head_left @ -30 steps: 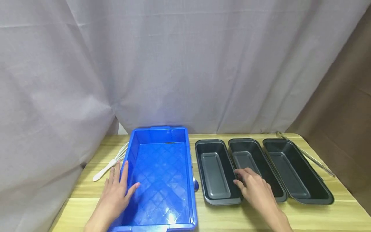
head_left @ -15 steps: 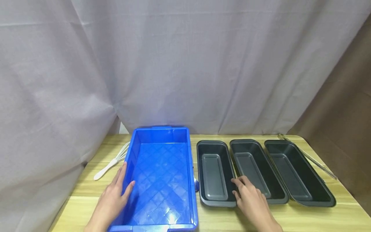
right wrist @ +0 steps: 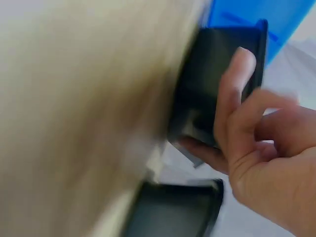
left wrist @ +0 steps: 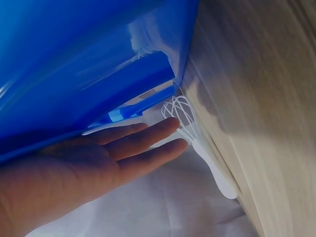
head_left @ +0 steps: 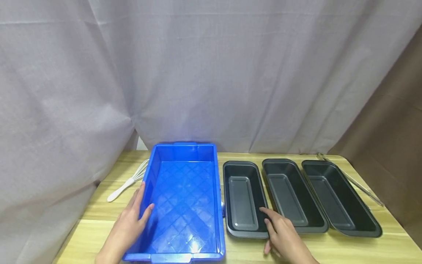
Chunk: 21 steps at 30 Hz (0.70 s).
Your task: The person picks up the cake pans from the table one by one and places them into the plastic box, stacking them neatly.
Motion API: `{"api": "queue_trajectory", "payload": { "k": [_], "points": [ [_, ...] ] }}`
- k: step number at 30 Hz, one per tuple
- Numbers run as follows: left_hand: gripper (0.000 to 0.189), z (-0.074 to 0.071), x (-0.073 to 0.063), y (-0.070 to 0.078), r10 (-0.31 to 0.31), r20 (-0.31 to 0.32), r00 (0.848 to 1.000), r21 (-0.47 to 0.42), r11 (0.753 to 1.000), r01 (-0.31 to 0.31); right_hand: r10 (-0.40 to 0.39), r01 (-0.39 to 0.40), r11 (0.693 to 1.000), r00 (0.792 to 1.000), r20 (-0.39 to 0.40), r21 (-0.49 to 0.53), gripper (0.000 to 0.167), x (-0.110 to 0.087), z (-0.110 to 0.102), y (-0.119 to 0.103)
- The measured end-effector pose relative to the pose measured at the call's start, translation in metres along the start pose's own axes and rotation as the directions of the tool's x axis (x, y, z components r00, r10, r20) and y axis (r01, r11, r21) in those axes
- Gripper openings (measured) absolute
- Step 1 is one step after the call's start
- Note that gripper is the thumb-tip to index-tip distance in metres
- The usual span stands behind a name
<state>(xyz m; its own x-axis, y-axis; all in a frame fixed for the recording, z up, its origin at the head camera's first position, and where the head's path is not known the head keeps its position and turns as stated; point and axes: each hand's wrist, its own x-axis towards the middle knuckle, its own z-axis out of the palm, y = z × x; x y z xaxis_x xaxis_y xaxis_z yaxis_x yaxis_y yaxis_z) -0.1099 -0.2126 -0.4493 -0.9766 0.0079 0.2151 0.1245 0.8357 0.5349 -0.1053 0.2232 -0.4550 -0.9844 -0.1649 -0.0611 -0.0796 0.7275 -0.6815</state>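
My left hand (head_left: 126, 223) rests at the left wall of a large blue plastic bin (head_left: 179, 258), thumb over the rim. In the left wrist view its straight fingers extend along the outside of the wall, with a white whisk (left wrist: 215, 170) beyond them. My right hand (head_left: 283, 233) is at the front right corner of the leftmost black loaf pan (head_left: 244, 198). Its index finger reaches over the rim while other fingers bend lower, outside the pan. The right wrist view is blurred, with the fingers overlapping the pan's end.
A middle loaf pan (head_left: 287, 198) and a right loaf pan (head_left: 336, 205) stand close together on the wooden table (head_left: 359, 249). A long thin metal utensil (head_left: 359, 187) lies at the far right. Something blue and white (head_left: 223, 209) shows beside the bin. Grey curtain (head_left: 211, 80) hangs behind.
My right hand has moved left and nearer. The leftmost pan's front end has swung slightly left, widening its gap to the middle pan. The left hand has slid a little down the bin's side.
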Motion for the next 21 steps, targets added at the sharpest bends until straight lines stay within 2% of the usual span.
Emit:
{"api": "queue_trajectory", "payload": {
  "k": [2, 5, 6, 8, 11, 12, 14, 15, 17, 20, 21],
  "points": [
    [0.073, 0.000, 0.000, 0.001, -0.002, 0.001, 1.000, -0.003, 1.000, 0.002, -0.002, -0.016, 0.987, 0.994, 0.110, 0.161, 0.048, -0.001, 0.002, 0.008],
    [0.073, -0.001, 0.000, 0.002, -0.017, 0.012, 1.000, -0.014, 1.000, 0.018, -0.052, -0.046, 0.915, 0.972, 0.230, 0.401, 0.058, -0.002, 0.007, 0.020],
    [0.073, -0.002, 0.000, 0.002, -0.024, 0.015, 1.000, -0.016, 1.000, 0.024, -0.068, -0.066, 0.873, 0.964, 0.256, 0.484, 0.062, -0.001, 0.010, 0.024],
    [0.073, -0.002, 0.000, 0.002, -0.032, 0.022, 0.999, -0.026, 0.999, 0.032, -0.072, -0.097, 0.792, 0.966, 0.250, 0.603, 0.067, 0.000, 0.016, 0.028],
    [0.073, -0.002, 0.000, 0.002, -0.027, 0.025, 0.999, -0.039, 0.999, 0.028, -0.067, -0.118, 0.639, 0.976, 0.208, 0.760, 0.070, 0.002, 0.025, 0.033],
    [0.073, -0.002, 0.000, 0.002, -0.023, 0.023, 0.999, -0.043, 0.999, 0.023, -0.067, -0.115, 0.601, 0.979, 0.193, 0.791, 0.071, 0.002, 0.027, 0.033],
    [0.072, -0.002, 0.001, 0.003, -0.016, 0.019, 1.000, -0.048, 0.999, 0.017, -0.076, -0.112, 0.553, 0.980, 0.183, 0.826, 0.072, 0.001, 0.030, 0.035],
    [0.072, -0.002, 0.001, 0.003, -0.012, 0.016, 1.000, -0.050, 0.999, 0.013, -0.090, -0.105, 0.537, 0.979, 0.181, 0.837, 0.072, 0.001, 0.030, 0.035],
    [0.072, -0.001, 0.001, 0.003, -0.015, 0.015, 1.000, -0.051, 0.999, 0.016, -0.103, -0.106, 0.530, 0.977, 0.188, 0.841, 0.075, 0.000, 0.029, 0.035],
    [0.071, -0.002, 0.001, 0.003, -0.032, 0.022, 0.999, -0.049, 0.998, 0.033, -0.097, -0.118, 0.547, 0.974, 0.204, 0.829, 0.084, 0.001, 0.025, 0.033],
    [0.071, -0.002, 0.001, 0.003, -0.041, 0.029, 0.999, -0.046, 0.998, 0.042, -0.085, -0.128, 0.564, 0.974, 0.212, 0.816, 0.088, 0.001, 0.023, 0.032]
  ]
}}
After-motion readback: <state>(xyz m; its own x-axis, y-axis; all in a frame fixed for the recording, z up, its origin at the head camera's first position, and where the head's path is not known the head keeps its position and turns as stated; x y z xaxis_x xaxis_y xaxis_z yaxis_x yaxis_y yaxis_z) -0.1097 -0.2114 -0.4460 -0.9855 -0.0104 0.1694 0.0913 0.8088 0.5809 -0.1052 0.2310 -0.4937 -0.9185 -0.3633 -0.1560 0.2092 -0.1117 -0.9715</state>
